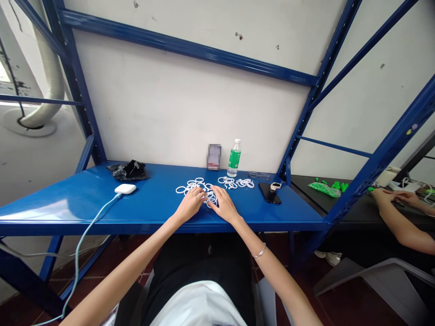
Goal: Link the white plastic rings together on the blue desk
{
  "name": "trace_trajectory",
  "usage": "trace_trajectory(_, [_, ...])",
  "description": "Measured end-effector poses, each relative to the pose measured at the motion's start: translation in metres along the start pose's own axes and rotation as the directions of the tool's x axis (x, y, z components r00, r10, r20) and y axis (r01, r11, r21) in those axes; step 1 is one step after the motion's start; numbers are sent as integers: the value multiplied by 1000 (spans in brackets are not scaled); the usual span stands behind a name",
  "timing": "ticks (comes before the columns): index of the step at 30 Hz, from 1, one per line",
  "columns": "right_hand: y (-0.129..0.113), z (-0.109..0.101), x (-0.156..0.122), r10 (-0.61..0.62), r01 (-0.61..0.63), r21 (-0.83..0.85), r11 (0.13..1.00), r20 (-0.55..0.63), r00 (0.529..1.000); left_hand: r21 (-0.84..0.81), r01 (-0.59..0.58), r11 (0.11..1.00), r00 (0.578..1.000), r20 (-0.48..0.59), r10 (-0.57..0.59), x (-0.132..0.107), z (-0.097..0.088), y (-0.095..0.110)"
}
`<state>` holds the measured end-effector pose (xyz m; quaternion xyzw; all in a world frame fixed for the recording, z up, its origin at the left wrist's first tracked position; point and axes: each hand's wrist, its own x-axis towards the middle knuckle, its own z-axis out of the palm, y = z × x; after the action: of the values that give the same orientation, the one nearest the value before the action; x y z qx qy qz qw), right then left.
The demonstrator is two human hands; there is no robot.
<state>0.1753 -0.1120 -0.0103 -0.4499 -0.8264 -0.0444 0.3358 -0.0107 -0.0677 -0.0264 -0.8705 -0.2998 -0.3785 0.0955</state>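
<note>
A loose heap of several white plastic rings lies on the blue metal shelf top in front of me. My left hand rests on the near edge of that heap, fingers curled down onto the rings. My right hand lies beside it, fingers stretched flat over the rings; a thin bracelet is on that wrist. Whether the left fingers pinch a ring is hidden. A second small cluster of white rings sits further back right.
A green-labelled water bottle and a small card stand by the wall. A black phone with a watch, glasses, a white earbud case on a cable and a black bag lie around. Another person's arms work at the right table.
</note>
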Motion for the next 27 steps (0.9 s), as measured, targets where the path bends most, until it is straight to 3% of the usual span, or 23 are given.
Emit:
trace_trajectory(3, [0,0,1,57,-58,12,998,40,998,7,1,1000,1000,2,-1,0,0,0])
trace_trajectory(14, [-1,0,-1,24,-23,20,1000,-46,999,-33,-14,999,1000,9,14,0,-4,2])
trace_trajectory(27, [2,4,-2,-12,14,40,999,-43,999,44,-31,999,998,64,28,1,-9,7])
